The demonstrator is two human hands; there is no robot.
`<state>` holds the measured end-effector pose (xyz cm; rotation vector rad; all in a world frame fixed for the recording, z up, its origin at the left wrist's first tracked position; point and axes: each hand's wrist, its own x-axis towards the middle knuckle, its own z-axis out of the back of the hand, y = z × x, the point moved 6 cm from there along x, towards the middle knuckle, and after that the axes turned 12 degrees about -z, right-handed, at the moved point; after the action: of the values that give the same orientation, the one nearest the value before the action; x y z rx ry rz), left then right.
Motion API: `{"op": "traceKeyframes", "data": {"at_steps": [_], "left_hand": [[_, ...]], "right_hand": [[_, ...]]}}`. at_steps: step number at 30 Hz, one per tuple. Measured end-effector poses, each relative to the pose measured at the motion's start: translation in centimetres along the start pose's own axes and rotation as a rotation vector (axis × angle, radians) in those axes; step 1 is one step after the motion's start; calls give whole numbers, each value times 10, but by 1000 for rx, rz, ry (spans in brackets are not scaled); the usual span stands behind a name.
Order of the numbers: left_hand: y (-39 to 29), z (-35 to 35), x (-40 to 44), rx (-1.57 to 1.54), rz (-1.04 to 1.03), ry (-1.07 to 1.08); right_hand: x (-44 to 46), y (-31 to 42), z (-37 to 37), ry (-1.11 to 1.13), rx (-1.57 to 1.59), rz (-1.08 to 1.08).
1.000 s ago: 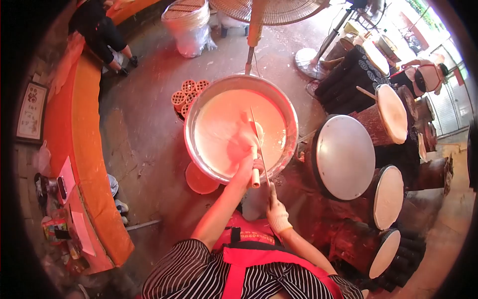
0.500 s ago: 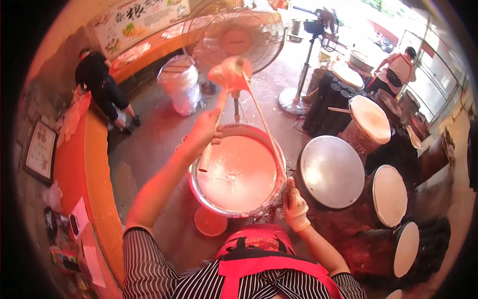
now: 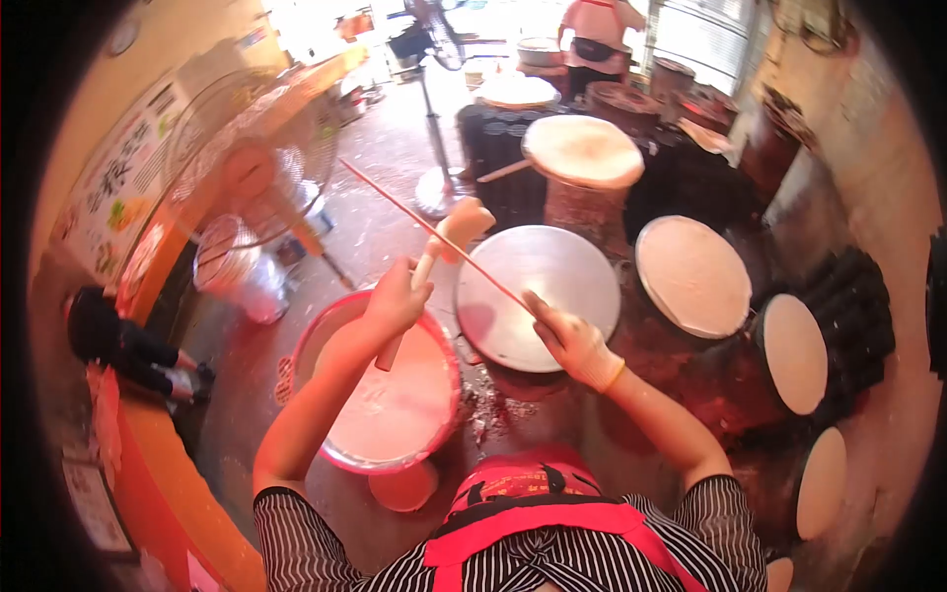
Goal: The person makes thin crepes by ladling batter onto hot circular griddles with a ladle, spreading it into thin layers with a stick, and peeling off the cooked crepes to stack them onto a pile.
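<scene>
My left hand (image 3: 398, 299) is wrapped round the handle of a batter-coated ladle (image 3: 466, 227), whose head is raised near the left edge of a bare round metal griddle (image 3: 552, 281). My right hand (image 3: 582, 347), in a pale glove, grips one end of a long thin stick (image 3: 395, 200) above the griddle's lower right part. The stick slants up to the left and crosses the ladle just below its head; whether they touch I cannot tell. Under my left forearm stands a wide tub (image 3: 454, 400) of pale, pinkish-lit batter (image 3: 400, 409).
On the right, several round griddles carry pale sheets (image 3: 693, 276). Another sheet-topped drum (image 3: 584, 151) stands beyond. A small round container (image 3: 404, 486) sits below the tub. A fan (image 3: 247, 168) and a wrapped bucket (image 3: 237, 266) are left. Two people (image 3: 595, 39) work farther off.
My view has turned to the right. The ladle has gone from over the batter tub to the griddle's edge. The stick now lies across the ladle, and my right hand is over the griddle.
</scene>
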<state>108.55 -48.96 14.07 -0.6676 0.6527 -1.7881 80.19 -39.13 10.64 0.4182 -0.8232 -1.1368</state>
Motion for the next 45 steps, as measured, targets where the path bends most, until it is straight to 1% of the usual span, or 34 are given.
{"op": "traceKeyframes", "data": {"at_steps": [1, 2, 4, 5, 6, 8, 9, 10, 11, 12, 14, 15, 16, 18, 20, 22, 24, 25, 26, 28, 29, 31, 32, 33, 34, 36, 38, 39, 40, 41, 42, 43, 44, 45], "left_hand": [[-19, -28, 14, -5, -17, 26], [-41, -54, 27, 74, -135, 25], [-82, -94, 41, 230, -362, 9], [-90, -117, 47, 148, -296, 52], [-103, -137, 51, 146, -291, 62], [-109, -177, 52, -178, -56, 92], [-112, -198, 53, -287, 19, 58], [-100, -229, 58, -473, 104, -2], [-93, -258, 62, -569, 156, -66], [-87, -284, 63, -663, 212, -130], [-77, -323, 70, -784, 246, -236], [-84, -326, 73, -826, 265, -288], [-89, -325, 80, -822, 270, -293], [-98, -310, 92, -960, 240, -461], [-115, -276, 110, -1241, 141, -481], [-147, -222, 114, -1469, -5, -324], [-167, -181, 113, -1536, -119, -270], [-171, -167, 103, -1528, 9, -263], [-166, -156, 91, -1519, 139, -253], [-117, -148, 55, -1480, 270, -118], [-91, -151, 29, -1447, 336, -41], [-63, -155, -36, -1313, 478, -165], [-45, -161, -69, -1278, 536, -163], [-26, -170, -100, -1262, 638, -226], [-10, -178, -128, -1247, 690, -275], [-1, -177, -167, -1233, 729, -253], [11, -174, -192, -1273, 719, -256], [14, -173, -199, -1282, 715, -253], [20, -169, -206, -1255, 728, -318], [27, -165, -213, -1228, 743, -382], [32, -165, -217, -1235, 744, -378], [43, -161, -222, -1179, 744, -440], [54, -156, -227, -1120, 742, -502], [63, -151, -232, -1121, 701, -447]], "right_hand": [[8, -12, 20, 25, -175, -91], [9, -28, 40, 60, -345, -181], [2, -61, 77, -41, -355, -303], [-5, -88, 92, 19, -365, -425], [-19, -127, 100, 6, -237, -464], [-60, -193, 97, 109, 391, -752], [-82, -209, 95, 163, 557, -948], [-113, -219, 90, 219, 723, -1146], [-156, -301, 41, 67, 686, -904], [-159, -316, 26, -267, 319, -309], [-170, -269, 51, -185, -10, -584], [-175, -266, 47, -118, -118, -674], [-175, -263, 44, -54, -228, -761], [-157, -261, 33, 6, -146, -873], [-122, -264, 13, -54, 3, -839], [-76, -254, -2, 106, 90, -1037], [-44, -284, -43, -271, 185, -543], [-39, -295, -65, 11, 644, -876], [-36, -254, -41, 111, 923, -1050], [-55, -222, -27, 86, 1134, -1097], [-78, -217, -27, -42, 1125, -1067], [-129, -214, -44, -292, 1126, -1026], [-147, -199, -53, -468, 1106, -1098], [-151, -186, -65, -510, 1141, -1149], [-153, -174, -77, -557, 1176, -1199], [-128, -175, -115, -508, 1175, -1113], [-84, -179, -136, -519, 1062, -1130], [-61, -170, -134, -447, 1073, -1181], [-43, -160, -131, -375, 1084, -1232], [-29, -161, -133, -265, 1038, -1156], [-24, -165, -134, -155, 987, -1081], [-26, -160, -128, -5, 985, -1099], [-43, -152, -122, 53, 1239, -1188], [-60, -144, -111, -52, 1158, -1223]]}}
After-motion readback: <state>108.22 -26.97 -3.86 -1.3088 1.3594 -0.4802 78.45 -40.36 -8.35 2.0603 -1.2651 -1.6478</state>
